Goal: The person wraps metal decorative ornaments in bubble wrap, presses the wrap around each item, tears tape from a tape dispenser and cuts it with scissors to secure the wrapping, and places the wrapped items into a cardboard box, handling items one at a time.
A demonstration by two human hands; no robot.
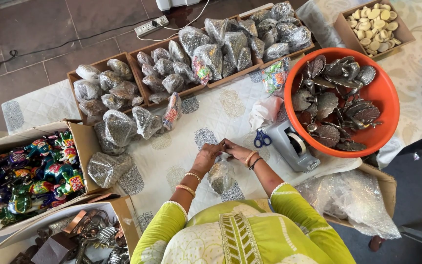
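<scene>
Together both hands (222,150) pinch the bag's (221,177) top — bag hanging upright.

A small clear bag (221,175) is pinched at its top by the left hand (204,157) and right hand (235,149), mid-frame. Something silvery seems packed inside. Blue scissors (262,139) are seen just right.

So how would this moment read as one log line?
left hand + right hand: pinching top of clear bag | scissors, tape dispenser beside right hand
</scene>
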